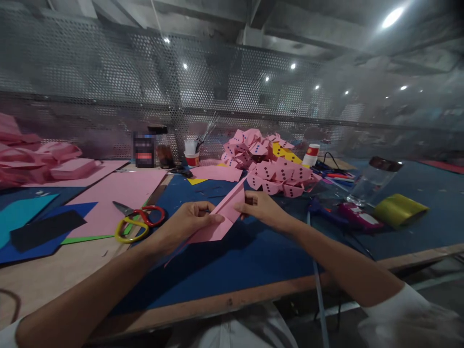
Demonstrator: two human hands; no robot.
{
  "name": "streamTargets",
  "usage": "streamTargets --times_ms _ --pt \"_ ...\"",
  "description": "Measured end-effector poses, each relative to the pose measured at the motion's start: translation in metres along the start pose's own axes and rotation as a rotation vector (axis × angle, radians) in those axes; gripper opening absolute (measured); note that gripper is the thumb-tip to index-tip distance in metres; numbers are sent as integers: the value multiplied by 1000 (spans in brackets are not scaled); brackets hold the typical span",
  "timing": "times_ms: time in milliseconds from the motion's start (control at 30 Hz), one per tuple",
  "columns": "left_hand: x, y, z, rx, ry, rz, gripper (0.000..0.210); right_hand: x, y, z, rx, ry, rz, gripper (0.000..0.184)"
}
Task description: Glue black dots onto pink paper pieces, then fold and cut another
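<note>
A folded piece of pink paper [226, 217] is held up over the blue table top, tilted, with a crease along its length. My left hand [194, 220] grips its left side, thumb on top and fingers behind. On its right edge, my right hand [259, 208] pinches the paper between thumb and fingers. Scissors [139, 220] with one red and one yellow handle loop lie to the left of my left hand. Beyond the hands is a heap of folded pink paper pieces [279, 174] marked with dark spots.
Pink sheets [119, 191], blue card [79, 217] and a black piece [47, 229] lie left. Paper cups [191, 157] stand at the back. A clear jar [375, 181], a yellow tape roll [400, 210] and a magenta object [358, 216] are right. The wooden table edge [232, 302] runs in front.
</note>
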State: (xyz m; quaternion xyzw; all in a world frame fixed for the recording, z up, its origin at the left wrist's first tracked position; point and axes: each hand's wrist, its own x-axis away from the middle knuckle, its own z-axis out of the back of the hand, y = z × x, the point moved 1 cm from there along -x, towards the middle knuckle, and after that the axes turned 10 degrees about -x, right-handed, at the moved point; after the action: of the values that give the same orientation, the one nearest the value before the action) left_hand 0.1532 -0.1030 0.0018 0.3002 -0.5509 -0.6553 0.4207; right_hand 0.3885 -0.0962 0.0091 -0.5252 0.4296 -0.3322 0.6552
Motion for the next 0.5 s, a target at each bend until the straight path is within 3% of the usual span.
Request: streamTargets --times_ms 300,500 --pt "4 10 -3 7 22 25 37 0 4 5 39 61 33 43" --pt "2 5 -3 -47 44 24 41 3 2 2 50 40 30 41"
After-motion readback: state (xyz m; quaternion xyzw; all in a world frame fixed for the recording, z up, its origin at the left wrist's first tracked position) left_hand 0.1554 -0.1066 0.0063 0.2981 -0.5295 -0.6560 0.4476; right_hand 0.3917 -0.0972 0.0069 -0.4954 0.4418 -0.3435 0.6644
